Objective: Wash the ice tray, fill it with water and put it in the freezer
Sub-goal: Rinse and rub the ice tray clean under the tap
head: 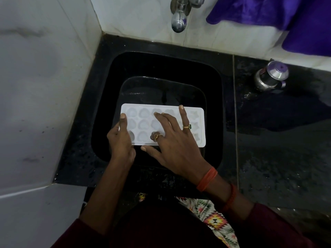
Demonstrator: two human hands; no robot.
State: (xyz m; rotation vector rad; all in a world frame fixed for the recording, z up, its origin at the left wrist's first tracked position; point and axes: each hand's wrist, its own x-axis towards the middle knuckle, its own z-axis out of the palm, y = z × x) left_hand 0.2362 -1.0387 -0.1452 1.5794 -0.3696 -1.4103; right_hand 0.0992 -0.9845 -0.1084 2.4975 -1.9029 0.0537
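Left hand (120,140) pinches ice tray (143,124) at its left end, fingers hidden underneath; right hand (172,140) splayed flat, covering middle cells.

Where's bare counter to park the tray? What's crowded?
Free: the counter right of the sink, in front of the steel jar, wet. Narrow strip behind sink, under the tap. Crowded: the sink, with ice tray, left hand and right hand over it.

My right hand (174,142) covers the middle cells of the tray (162,106); I can't tell if any hold water. Tap (179,22) and cloth (295,18) run off the top edge.
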